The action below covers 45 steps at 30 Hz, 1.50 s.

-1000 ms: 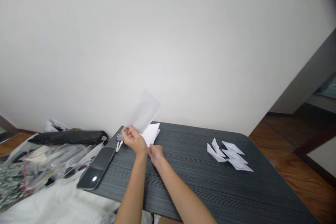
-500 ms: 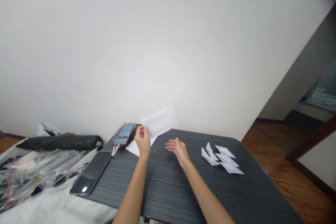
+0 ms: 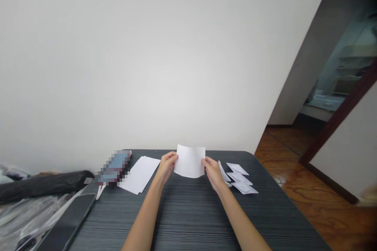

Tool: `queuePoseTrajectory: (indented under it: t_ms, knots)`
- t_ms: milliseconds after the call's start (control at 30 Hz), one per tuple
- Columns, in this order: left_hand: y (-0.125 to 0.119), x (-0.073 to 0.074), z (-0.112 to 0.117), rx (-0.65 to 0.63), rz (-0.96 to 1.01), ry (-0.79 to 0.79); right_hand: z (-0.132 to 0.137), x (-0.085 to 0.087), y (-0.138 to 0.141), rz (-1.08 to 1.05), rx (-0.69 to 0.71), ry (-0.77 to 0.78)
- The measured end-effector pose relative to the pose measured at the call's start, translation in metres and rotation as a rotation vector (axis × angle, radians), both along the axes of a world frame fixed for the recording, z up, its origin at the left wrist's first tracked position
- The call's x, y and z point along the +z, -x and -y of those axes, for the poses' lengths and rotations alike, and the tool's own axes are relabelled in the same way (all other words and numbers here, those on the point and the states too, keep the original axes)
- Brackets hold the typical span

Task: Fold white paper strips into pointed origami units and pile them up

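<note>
Both hands hold up one small white sheet of paper (image 3: 190,161) above the dark grey table (image 3: 188,219). My left hand (image 3: 167,166) pinches its left edge, my right hand (image 3: 212,170) pinches its right edge. The sheet stands nearly upright and bows slightly. A stack of white sheets (image 3: 140,173) lies flat to the left of my left hand. Several folded white paper pieces (image 3: 238,178) lie just right of my right hand.
A phone with a red case (image 3: 114,167) leans at the table's back left. A larger dark phone (image 3: 69,223) lies at the left edge. A black rolled bundle (image 3: 44,184) and clear plastic bags (image 3: 20,219) sit left of the table. Wooden floor (image 3: 318,204) and a doorway on the right.
My left hand carried the sheet from the stack toward the middle. My right hand, open half a second ago, has taken the sheet's right edge. The view has turned to the right.
</note>
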<state>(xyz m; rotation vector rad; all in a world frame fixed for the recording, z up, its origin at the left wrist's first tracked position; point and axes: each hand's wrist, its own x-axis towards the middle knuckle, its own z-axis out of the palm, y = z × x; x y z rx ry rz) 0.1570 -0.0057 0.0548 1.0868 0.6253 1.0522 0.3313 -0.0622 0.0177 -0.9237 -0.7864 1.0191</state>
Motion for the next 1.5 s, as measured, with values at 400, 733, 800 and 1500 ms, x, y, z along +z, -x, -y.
queuePoseTrajectory:
  t_ms: [400, 733, 800, 1500]
  knots:
    - [-0.021, -0.016, 0.021, -0.273, -0.094, -0.137, 0.013, 0.005, 0.032, -0.164, 0.343, 0.042]
    - [-0.016, -0.023, 0.012, 0.052, -0.327, -0.423, 0.010, 0.004, 0.010, 0.186, 0.031, -0.050]
    - [-0.015, -0.023, 0.011, 0.078, -0.346, -0.455, 0.014, 0.011, 0.005, 0.329, 0.046, -0.141]
    - [-0.022, -0.017, 0.026, 0.067, -0.324, -0.346, 0.016, 0.009, 0.007, 0.455, -0.071, -0.065]
